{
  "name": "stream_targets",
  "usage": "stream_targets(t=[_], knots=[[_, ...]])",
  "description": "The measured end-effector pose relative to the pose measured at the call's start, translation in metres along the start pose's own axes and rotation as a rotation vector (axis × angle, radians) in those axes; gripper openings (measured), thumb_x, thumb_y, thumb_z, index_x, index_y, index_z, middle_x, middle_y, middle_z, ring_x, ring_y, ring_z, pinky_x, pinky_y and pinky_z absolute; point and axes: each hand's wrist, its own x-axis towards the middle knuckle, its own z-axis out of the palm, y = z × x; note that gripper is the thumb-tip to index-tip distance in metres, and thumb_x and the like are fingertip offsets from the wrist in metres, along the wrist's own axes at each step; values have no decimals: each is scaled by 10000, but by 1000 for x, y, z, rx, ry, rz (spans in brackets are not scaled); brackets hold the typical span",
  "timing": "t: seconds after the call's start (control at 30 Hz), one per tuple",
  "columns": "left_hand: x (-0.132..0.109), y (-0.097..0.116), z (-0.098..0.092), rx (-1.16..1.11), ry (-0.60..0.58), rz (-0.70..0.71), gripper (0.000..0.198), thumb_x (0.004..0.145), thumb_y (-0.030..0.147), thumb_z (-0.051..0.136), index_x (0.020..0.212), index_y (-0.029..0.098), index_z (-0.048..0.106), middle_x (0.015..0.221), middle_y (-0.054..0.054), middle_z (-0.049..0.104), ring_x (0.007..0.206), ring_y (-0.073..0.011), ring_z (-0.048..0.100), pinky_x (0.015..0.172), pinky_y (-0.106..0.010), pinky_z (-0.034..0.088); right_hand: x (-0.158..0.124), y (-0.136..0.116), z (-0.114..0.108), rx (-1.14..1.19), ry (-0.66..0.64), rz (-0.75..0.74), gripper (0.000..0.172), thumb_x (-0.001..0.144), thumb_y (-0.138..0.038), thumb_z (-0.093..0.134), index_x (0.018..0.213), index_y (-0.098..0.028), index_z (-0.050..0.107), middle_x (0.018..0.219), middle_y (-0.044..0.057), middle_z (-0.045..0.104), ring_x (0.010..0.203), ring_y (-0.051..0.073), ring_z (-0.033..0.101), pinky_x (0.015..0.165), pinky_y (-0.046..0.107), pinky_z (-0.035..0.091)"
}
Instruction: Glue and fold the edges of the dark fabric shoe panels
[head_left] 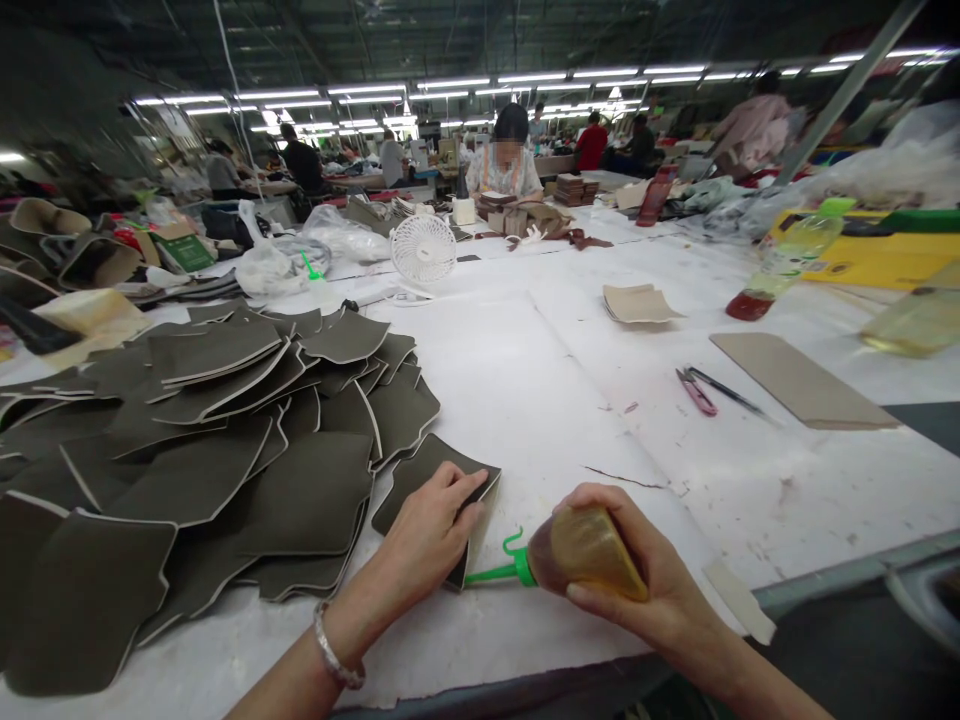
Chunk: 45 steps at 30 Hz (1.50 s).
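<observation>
My right hand (pixel 637 560) is wrapped round a squeeze bottle (pixel 589 550) of amber-brown liquid, tilted onto its side. Its green nozzle (pixel 491 575) points left and touches, or nearly touches, the near right edge of a dark grey padded panel (pixel 420 465). On that panel rests my left hand (pixel 439 520), index finger stretched toward the right corner and thumb close to the edge, holding the piece against the table. Its other fingers are partly hidden. To the left lies a large overlapping pile of similar dark panels (pixel 300 490) with pale edges.
Thread snips (pixel 697 392) and a pen (pixel 724 392) lie on the white table (pixel 495 370) near a beige board (pixel 802 380). Beyond are small beige pieces (pixel 637 303), a white fan (pixel 424 250) and a bottle with red liquid (pixel 787 260). A co-worker (pixel 504 170) sits opposite.
</observation>
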Motion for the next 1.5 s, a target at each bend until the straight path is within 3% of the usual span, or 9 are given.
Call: stream_targets(t=[0.2, 0.37, 0.53, 0.73, 0.9, 1.07, 1.2, 1.37, 1.5], knots=[[1, -1, -1, -50, -6, 10, 409, 945, 255, 383, 1315, 195, 548, 1035, -27, 526, 946, -153, 548, 881, -254, 393, 6, -3, -4, -126, 63, -80, 433, 832, -244, 710, 1184, -305, 466, 1117, 8, 515, 1022, 192, 527, 874, 259, 424], [4, 1, -1, -22, -22, 18, 422, 925, 240, 402, 1319, 188, 546, 1035, -29, 522, 938, -158, 549, 848, -256, 396, 5, -7, -3, -9, -75, -43, 443, 831, -248, 704, 1195, -308, 458, 1101, 7, 520, 1001, 197, 539, 852, 270, 446], [8, 2, -2, -4, -38, 9, 424, 908, 235, 411, 1302, 219, 567, 1007, -19, 521, 881, -154, 552, 788, -248, 400, 14, -4, -14, -166, 55, -137, 419, 826, -207, 717, 1164, -297, 485, 1089, 11, 519, 992, 197, 530, 855, 273, 429], [12, 2, -3, -11, -58, 1, 447, 893, 206, 399, 1307, 218, 566, 975, -15, 516, 855, -146, 549, 788, -247, 390, 10, -2, -12, -98, -54, -168, 465, 826, -229, 723, 1194, -308, 451, 1121, 16, 505, 1026, 209, 523, 862, 283, 436], [13, 0, -3, 2, -65, 17, 452, 904, 202, 379, 1318, 229, 559, 974, -11, 519, 864, -146, 549, 807, -256, 382, 13, 0, -17, -161, 46, -189, 430, 828, -198, 718, 1170, -307, 481, 1110, 17, 509, 1016, 202, 522, 858, 276, 422], [13, 1, -4, -3, -65, 13, 454, 898, 200, 381, 1313, 220, 565, 950, -11, 512, 848, -147, 546, 796, -256, 383, 12, 3, -16, -106, -25, -217, 454, 826, -221, 722, 1187, -305, 460, 1097, 22, 518, 1015, 218, 528, 871, 310, 439], [14, 3, -5, 1, -70, 9, 449, 903, 202, 377, 1307, 233, 571, 948, -9, 511, 845, -145, 543, 801, -255, 379, 15, 8, -18, -140, 72, -211, 435, 836, -186, 711, 1184, -297, 475, 1120, 28, 502, 1026, 203, 516, 861, 284, 423], [14, 4, -5, -12, -79, 5, 455, 899, 197, 381, 1311, 254, 565, 934, 0, 509, 836, -138, 545, 777, -243, 375, 18, 7, -18, -139, 5, -233, 430, 827, -238, 720, 1174, -292, 473, 1082, 25, 523, 988, 215, 540, 840, 303, 458], [15, 3, -6, -7, -73, 10, 448, 903, 196, 374, 1300, 255, 573, 955, 0, 519, 860, -138, 551, 796, -241, 373, 24, 10, -24, -192, 87, -260, 418, 836, -189, 711, 1173, -290, 485, 1088, 30, 516, 991, 207, 531, 852, 304, 431]])
